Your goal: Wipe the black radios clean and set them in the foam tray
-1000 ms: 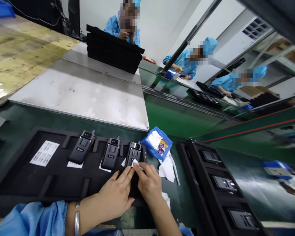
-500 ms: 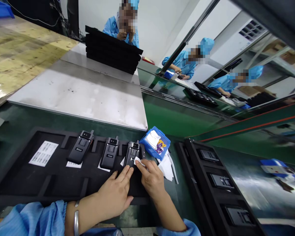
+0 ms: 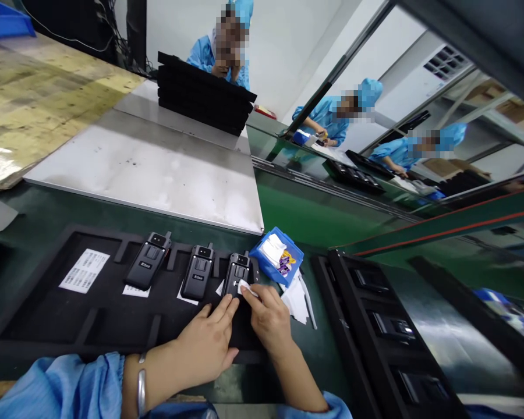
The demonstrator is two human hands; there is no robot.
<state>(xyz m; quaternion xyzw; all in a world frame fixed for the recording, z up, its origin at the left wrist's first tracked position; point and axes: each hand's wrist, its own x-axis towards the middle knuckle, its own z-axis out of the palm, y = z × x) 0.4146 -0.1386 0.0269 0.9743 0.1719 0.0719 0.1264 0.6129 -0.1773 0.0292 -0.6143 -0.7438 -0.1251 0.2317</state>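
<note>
The left hand [image 3: 206,342] lies flat, fingertips at the bottom end of the right-most handheld radio [image 3: 236,269] in the black tray [image 3: 32,317]. The right hand [image 3: 271,319] pinches a white wipe [image 3: 243,286] on it. Pushing too hard could make the radio slide and crumple the paper label [image 3: 219,288] beside it. A bump could tip the blue box [image 3: 267,269] beyond.

The left hand [image 3: 209,340] lies palm down, fingers stretched forward, thumb spread apart. Just beside its fingertips, the right hand [image 3: 269,319] curls into a pinch. The left forearm [image 3: 159,369] slants in from lower left, the right forearm [image 3: 302,378] from below.
</note>
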